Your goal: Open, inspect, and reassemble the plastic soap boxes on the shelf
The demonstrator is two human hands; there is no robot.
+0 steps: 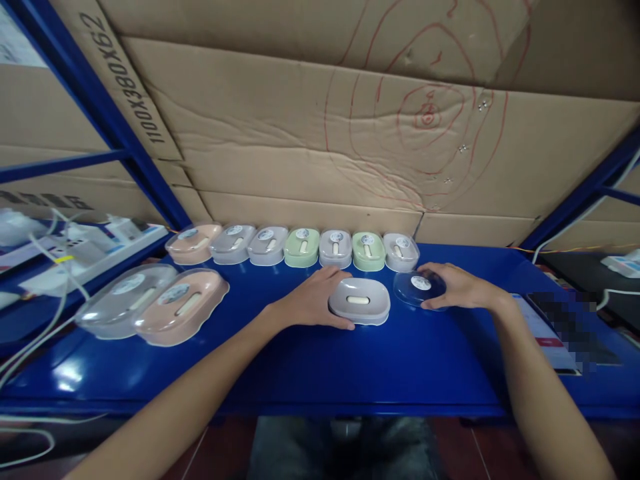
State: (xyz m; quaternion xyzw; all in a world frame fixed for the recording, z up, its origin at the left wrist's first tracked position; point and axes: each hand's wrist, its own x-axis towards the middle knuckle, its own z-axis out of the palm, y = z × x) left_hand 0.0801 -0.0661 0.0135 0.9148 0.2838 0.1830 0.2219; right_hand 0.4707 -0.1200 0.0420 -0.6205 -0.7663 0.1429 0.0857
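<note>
- Lilac box is held at its L end by the L hand, on the mid-R part of the blue desk.
- L fingers are spread approx. as wide as the box's short side; far edge is touched by them, near edge by the thumb. Box is thus grasped btwn thumb & fingers.
- Top of box is exposed, w/ a white bar seen in its slot.
- Clear lid, w/ round label, is grasped at its R side by the R hand, just R of the box.
- R fingers are curved over the lid's far edge, R thumb is set at the near edge; gap btwn them is wide, filled by the lid. Whether the desk is touched by the lid can't be told.
- Lid & box are kept apart, a narrow strip of desk being seen btwn them.
- Behind, a row of 7 covered boxes is lined up along the cardboard: pink, grey, grey, green, lilac, green, grey, L to R.
- At L, a covered grey box & a covered pink box are placed side by side, close tog.
- Cardboard is marked w/ red rings.
- White cables are strewn at far L; a flat device w/ lit screen is seen at R, partly blurred out.
</note>
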